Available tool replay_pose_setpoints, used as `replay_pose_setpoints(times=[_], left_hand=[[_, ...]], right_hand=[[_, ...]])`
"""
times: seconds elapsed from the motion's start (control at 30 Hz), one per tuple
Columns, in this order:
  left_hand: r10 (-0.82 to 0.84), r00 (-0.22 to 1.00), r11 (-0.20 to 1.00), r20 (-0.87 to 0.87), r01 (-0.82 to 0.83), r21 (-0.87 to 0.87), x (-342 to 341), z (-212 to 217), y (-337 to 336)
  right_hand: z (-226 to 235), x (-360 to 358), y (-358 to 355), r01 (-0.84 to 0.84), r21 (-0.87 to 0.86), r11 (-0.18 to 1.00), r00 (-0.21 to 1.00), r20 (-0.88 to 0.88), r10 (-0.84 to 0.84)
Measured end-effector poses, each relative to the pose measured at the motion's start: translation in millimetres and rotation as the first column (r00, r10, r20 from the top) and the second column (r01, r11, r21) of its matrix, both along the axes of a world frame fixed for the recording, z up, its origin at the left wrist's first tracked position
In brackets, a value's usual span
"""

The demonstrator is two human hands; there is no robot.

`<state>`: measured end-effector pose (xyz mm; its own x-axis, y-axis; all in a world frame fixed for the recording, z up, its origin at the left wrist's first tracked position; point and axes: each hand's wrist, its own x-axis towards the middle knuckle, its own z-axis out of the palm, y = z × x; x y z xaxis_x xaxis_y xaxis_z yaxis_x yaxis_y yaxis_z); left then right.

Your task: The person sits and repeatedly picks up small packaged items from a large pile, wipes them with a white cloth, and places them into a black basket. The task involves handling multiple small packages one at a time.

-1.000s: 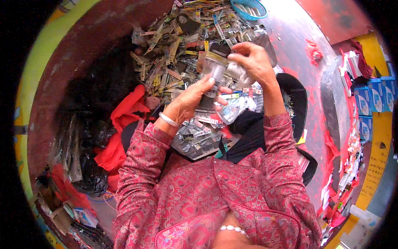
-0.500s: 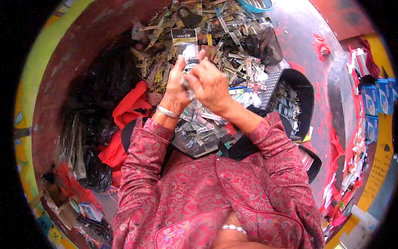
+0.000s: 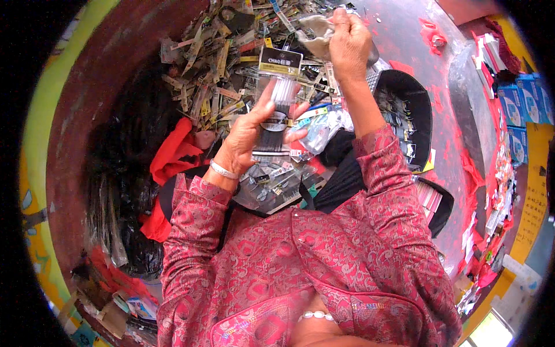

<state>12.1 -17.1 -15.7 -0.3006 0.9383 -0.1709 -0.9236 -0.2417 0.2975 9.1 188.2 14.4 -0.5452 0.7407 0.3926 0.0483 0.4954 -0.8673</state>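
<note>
Left hand (image 3: 248, 136) holds clear packet (image 3: 276, 104) with black header upright over heap of packets (image 3: 231, 52). Right hand (image 3: 348, 40), joined with left moment ago, now off clutching crumpled wrapper (image 3: 317, 29) — looks stripped off.

Single head-worn fisheye view, directed steeply downward over the wearer's chest and sleeves. The left hand (image 3: 254, 130) and right hand (image 3: 348, 40) are seen close, near frame centre; the pile (image 3: 231, 52) beyond. Straight edges are bent toward the dark circular rim.
</note>
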Motion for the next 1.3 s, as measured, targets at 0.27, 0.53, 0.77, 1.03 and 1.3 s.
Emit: replay_pose_setpoints(times=[0.27, 0.53, 0.77, 1.03, 1.3], left_hand=[[-0.062, 0.99, 0.993, -0.13, 0.048, -0.11, -1.0, 14.2, -9.3], [0.017, 1.0, 0.993, -0.015, -0.016, 0.113, -5.4, 17.7, -11.7], [0.104, 0.986, 0.995, 0.133, -0.105, -0.003, -9.3, -1.5, -6.6], [0.207, 0.95, 0.975, 0.234, -0.219, 0.025, -23.3, -28.9, -19.7], [0.327, 0.945, 0.939, 0.0, -0.325, -0.115, -24.6, 11.2, -12.6]], right_hand=[[-13.2, 11.8, -56.4, -0.423, 0.558, 0.714, 0.901, 0.176, 0.396], [-9.7, 9.8, 28.5, -0.073, -0.304, 0.95, 0.996, 0.018, 0.083], [-10.9, -0.5, -56.9, -0.225, 0.45, 0.864, 0.974, 0.072, 0.216], [-18.7, 22.1, -108.3, -0.523, 0.501, 0.69, 0.852, 0.287, 0.437], [-6.1, 38.0, -123.7, -0.69, 0.419, 0.591, 0.707, 0.212, 0.675]])
